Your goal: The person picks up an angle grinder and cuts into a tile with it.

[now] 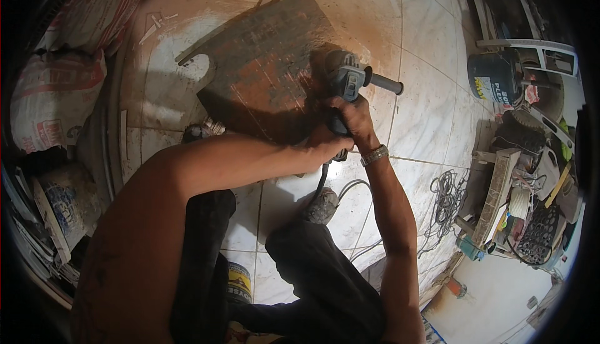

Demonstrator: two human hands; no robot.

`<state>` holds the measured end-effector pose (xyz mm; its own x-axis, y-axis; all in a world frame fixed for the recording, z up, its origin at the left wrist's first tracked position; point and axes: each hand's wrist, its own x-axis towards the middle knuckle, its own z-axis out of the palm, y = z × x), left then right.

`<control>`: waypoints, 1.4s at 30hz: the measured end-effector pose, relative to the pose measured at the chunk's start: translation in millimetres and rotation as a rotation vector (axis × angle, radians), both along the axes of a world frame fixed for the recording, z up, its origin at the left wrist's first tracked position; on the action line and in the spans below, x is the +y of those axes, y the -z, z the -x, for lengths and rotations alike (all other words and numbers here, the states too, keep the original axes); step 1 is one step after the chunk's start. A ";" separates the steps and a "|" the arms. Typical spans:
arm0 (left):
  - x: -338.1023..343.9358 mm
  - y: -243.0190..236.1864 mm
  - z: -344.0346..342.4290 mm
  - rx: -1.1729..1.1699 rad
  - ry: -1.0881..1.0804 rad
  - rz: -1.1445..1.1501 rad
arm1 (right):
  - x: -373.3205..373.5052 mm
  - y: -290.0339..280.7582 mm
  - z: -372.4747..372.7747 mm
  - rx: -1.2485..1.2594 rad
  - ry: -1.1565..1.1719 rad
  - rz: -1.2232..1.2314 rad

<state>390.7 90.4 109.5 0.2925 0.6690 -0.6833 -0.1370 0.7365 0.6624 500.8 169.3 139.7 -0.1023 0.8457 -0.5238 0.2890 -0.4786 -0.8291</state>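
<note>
Between nine and ten o'clock, printed sacks [59,100] sit piled. The dark, rust-streaked plate [256,69] lies toward eleven o'clock on the floor tiles [425,119]. Near the centre, the left hand [325,143] seems to curl its fingers round the rear of an angle grinder [347,83], whose head is at one o'clock; the right hand [355,116] wraps its body, fingertips partly hidden. I'd call this step grinding the plate's right side, though I can't tell disc contact; next wants firm, even passes. Past three o'clock, cable [445,194] lies tangled.
</note>
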 end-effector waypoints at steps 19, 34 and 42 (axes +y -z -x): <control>0.2 -6.8 3.2 -0.015 0.007 -0.048 | -5.9 4.8 0.7 0.000 -0.002 -0.005; -19.9 -8.9 7.6 -0.030 -0.041 -0.020 | -15.7 4.0 8.6 -0.128 -0.047 0.034; -28.2 -23.9 16.1 0.012 -0.031 0.030 | -27.3 -0.1 16.0 -0.100 -0.076 -0.035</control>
<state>374.6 62.2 133.4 0.2637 0.6569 -0.7063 -0.1519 0.7514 0.6421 484.8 142.0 139.7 -0.1154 0.8553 -0.5051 0.4057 -0.4236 -0.8099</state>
